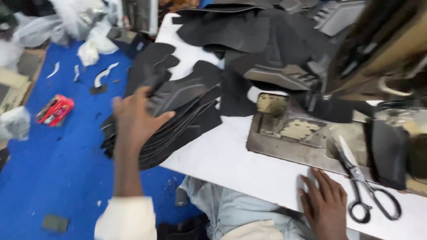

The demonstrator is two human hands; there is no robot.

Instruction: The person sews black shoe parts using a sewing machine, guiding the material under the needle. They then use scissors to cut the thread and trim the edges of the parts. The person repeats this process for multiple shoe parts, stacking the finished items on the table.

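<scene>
Stack: my left hand grips a fanned pile of black cut pieces, thumb on top and fingers curled under the near end.
Where it sits: the pile overhangs the left edge of the white table, partly on the tabletop and partly over the blue floor.
Long axis: the pieces run from lower left to upper right, their broad ends toward the loose black pieces heaped farther back on the table.
Right hand: my right hand lies flat and open on the table near its front edge, holding nothing.
Scissors: black-handled scissors lie just beside my right hand, blades pointing up and away from me.
Machine: the grey metal base fills the right side of the table behind my right hand.
Open room: bare white tabletop between my two hands; blue floor to the left, with a red packet and white scraps well apart from the pile.
</scene>
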